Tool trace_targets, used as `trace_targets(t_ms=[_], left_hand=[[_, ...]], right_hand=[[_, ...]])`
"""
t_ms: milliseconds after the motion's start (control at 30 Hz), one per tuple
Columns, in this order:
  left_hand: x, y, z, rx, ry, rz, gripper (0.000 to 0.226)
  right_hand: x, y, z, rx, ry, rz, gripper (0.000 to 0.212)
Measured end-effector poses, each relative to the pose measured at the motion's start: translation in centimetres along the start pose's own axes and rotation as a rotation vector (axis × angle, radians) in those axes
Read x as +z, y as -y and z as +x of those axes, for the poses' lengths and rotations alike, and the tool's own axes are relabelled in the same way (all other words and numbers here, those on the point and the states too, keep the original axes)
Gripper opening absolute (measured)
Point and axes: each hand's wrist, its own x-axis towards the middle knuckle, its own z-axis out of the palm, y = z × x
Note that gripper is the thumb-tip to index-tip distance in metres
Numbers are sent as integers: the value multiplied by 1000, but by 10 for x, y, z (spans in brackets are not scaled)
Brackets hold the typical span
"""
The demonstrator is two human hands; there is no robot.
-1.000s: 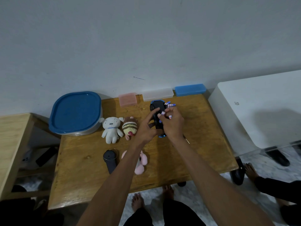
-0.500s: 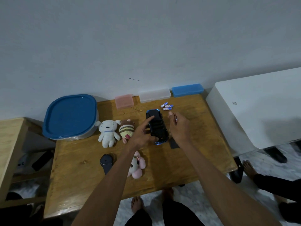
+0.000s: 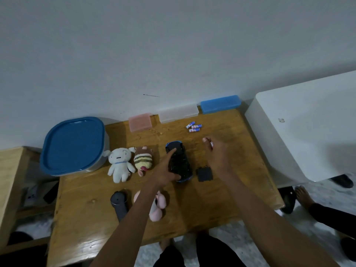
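Observation:
A blue toy car [image 3: 179,164] lies upside down on the wooden table [image 3: 86,214], its black underside facing up. My left hand [image 3: 165,170] rests on it, index finger straight along the underside and thumb against the near end. My right hand [image 3: 216,155] hovers just right of the car, fingers curled, pinching a small white and red battery [image 3: 211,145]. A black square cover [image 3: 204,174] lies on the table below that hand. Three loose batteries [image 3: 193,127] lie farther back.
Left of the car sit a white plush [image 3: 119,163] and a striped plush [image 3: 143,158]; a pink plush [image 3: 159,207] and a dark cylinder [image 3: 119,203] lie nearer. A blue-lidded tub [image 3: 74,145] stands at back left. Pink, clear and blue boxes line the wall. A white table [image 3: 308,128] stands right.
My right hand has left the car and moved right with a battery. The black cover now lies uncovered on the table. My left hand stays on the car.

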Motion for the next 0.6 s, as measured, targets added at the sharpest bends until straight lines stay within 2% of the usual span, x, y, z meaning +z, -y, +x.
trace_targets(t_ms=[67, 200, 300, 400, 533, 600], left_hand=[[3, -4, 0, -21, -53, 126, 109], [12, -30, 1, -1, -369, 455, 89], [21, -68, 26, 42, -499, 401, 71], [36, -103, 75, 142, -523, 352, 55], [61, -145, 137, 180, -511, 137, 45], [73, -157, 165, 207, -535, 125, 48]], right_hand=[[-4, -6, 11, 9, -1, -19, 28], [-19, -14, 37, 28, -13, -29, 32], [-32, -27, 58, 0, -25, -63, 32], [-37, -39, 87, 16, -48, -97, 32], [-22, -62, 139, 176, 102, -180, 41], [-24, -76, 151, 84, -18, -81, 36]])
